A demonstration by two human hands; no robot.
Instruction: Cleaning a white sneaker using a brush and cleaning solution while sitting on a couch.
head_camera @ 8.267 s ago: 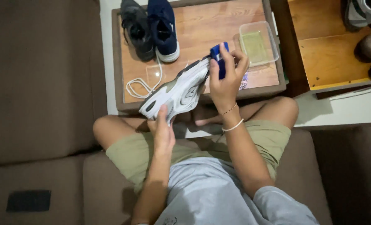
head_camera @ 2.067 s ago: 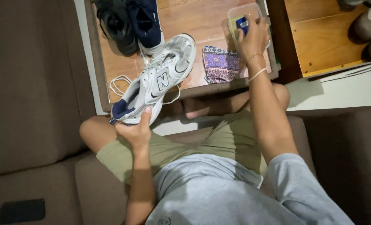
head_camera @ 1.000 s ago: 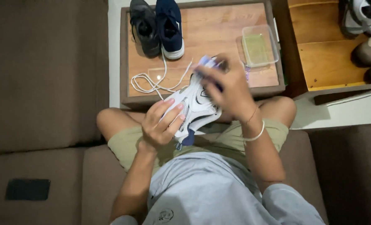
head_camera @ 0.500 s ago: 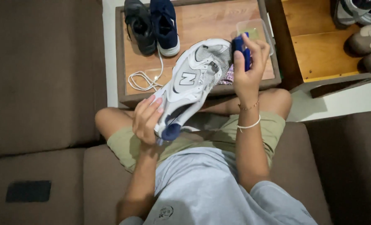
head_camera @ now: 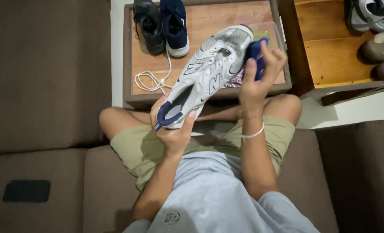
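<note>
My left hand [head_camera: 173,129] grips the heel of a white and grey sneaker [head_camera: 207,71] with a navy lining, held up over my lap with its toe pointing away toward the table. A small blue sponge or brush [head_camera: 256,51] sits in my right hand [head_camera: 256,80], pressed against the right side of the shoe's toe. Two thin bracelets circle my right wrist. I sit on a brown sofa in olive shorts and a grey shirt.
A low wooden table [head_camera: 209,21] holds a black shoe [head_camera: 149,25], a navy shoe [head_camera: 174,23], a loose white lace [head_camera: 151,80], a patterned cloth [head_camera: 237,81] and a clear plastic tub [head_camera: 267,32]. More shoes [head_camera: 379,45] rest on a wooden shelf at right.
The sneaker has been turned so its heel opening faces me, and my left hand shifted under the heel. My right hand with the blue piece stays at the toe.
</note>
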